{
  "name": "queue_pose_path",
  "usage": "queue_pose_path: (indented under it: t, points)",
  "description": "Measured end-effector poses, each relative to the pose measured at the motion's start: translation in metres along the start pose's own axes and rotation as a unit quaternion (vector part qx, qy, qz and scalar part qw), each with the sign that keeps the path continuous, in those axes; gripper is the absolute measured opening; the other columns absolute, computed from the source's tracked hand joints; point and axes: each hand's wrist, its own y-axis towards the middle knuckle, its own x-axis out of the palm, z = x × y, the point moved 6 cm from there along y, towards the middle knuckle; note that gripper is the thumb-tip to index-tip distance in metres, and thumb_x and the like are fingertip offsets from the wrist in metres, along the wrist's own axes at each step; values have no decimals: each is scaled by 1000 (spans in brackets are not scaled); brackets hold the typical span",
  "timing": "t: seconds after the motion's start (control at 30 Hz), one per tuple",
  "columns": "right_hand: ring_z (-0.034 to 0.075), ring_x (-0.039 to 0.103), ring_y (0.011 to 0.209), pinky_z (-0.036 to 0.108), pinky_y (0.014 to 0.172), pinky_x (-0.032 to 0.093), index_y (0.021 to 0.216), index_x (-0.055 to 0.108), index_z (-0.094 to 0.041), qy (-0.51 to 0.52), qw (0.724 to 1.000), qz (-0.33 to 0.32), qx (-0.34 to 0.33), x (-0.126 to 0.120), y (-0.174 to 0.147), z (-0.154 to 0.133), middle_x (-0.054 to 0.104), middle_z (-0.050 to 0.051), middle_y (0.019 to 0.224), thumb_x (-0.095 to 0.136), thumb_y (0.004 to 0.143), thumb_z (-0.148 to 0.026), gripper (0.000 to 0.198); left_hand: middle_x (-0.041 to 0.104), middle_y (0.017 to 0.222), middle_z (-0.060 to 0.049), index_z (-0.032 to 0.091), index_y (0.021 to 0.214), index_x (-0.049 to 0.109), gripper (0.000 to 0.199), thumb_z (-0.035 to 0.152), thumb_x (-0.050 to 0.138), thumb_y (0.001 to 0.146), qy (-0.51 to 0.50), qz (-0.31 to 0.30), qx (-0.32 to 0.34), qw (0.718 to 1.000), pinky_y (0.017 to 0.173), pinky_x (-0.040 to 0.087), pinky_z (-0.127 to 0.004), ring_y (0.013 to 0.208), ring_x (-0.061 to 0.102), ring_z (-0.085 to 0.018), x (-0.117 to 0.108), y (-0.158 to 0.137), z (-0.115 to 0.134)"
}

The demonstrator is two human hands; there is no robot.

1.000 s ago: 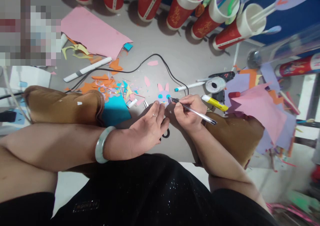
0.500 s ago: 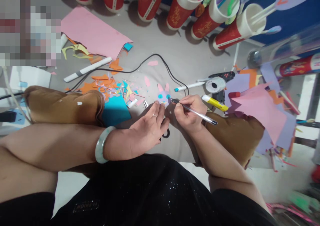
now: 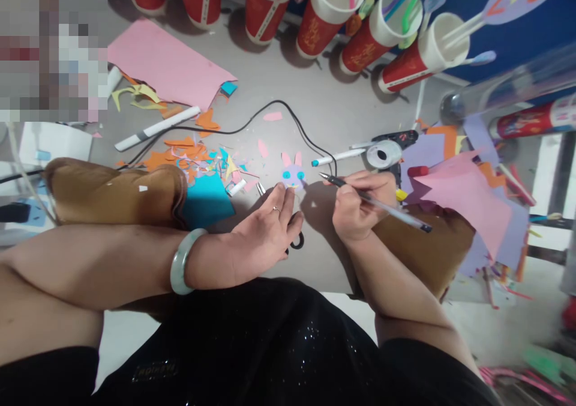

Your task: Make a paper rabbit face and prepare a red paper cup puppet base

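Note:
A small purple paper rabbit face (image 3: 294, 173) with pink ears and blue eyes lies flat on the table. The fingertips of my left hand (image 3: 265, 229) rest on its lower edge, the fingers stretched out. Beneath that hand lie scissors (image 3: 297, 240); a black handle loop and the metal tips show, the rest is covered. My right hand (image 3: 364, 205) is closed round a pen (image 3: 335, 180) with a clear barrel. The pen's tip is in the air to the right of the rabbit face, apart from it.
Red paper cups (image 3: 315, 25), some with straws and paper cut-outs, line the back. Orange scraps (image 3: 180, 151), a blue sheet (image 3: 207, 199) and pink paper (image 3: 166, 58) lie left. A black cable (image 3: 252, 121) crosses the table. White tape (image 3: 382, 154) and coloured paper (image 3: 468, 184) are right.
My right hand has moved right with the pen, away from the rabbit face. It now covers most of the yellow tube beside it. My left hand stays on the paper.

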Motion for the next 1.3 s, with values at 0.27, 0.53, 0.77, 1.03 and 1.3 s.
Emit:
queue_pose_path:
  t: [0.27,0.53,0.77,1.03,1.3]
  points:
    - [14,66,60,32,62,68,86,52,-26,-5,967,-127,-221,12,-10,-48,64,-4,69,63,79,-17,16,50,149,-35,-4,146,49,90,62,68,88,0,8,14,1000,121,32,-60,144,47,-45,-1,3,0]
    - [12,61,55,29,60,68,81,49,-27,-22,950,-130,-282,19,-8,-53,61,-4,63,61,76,-17,16,53,147,-34,-5,144,51,93,66,67,86,29,27,5,999,121,35,-58,142,50,-43,-3,3,1]
    - [16,66,56,33,55,67,85,52,-28,-28,970,-106,-215,17,-7,-38,62,-4,64,63,79,-18,16,53,147,-33,-1,144,53,88,65,68,87,15,36,9,999,122,33,-58,142,50,-44,-3,0,1]
    - [19,68,57,30,45,54,87,52,-26,-70,995,-63,-18,7,-5,1,63,0,71,61,81,-19,13,46,152,-34,3,148,51,83,61,65,90,-10,-12,1,1000,120,33,-60,145,46,-45,-5,1,-2]
    - [15,61,49,29,45,52,88,52,-26,-56,994,-76,54,10,-12,18,61,-2,69,60,87,-25,9,46,152,-35,5,148,52,85,63,66,89,2,10,-2,1000,120,32,-61,145,45,-47,0,0,-1]
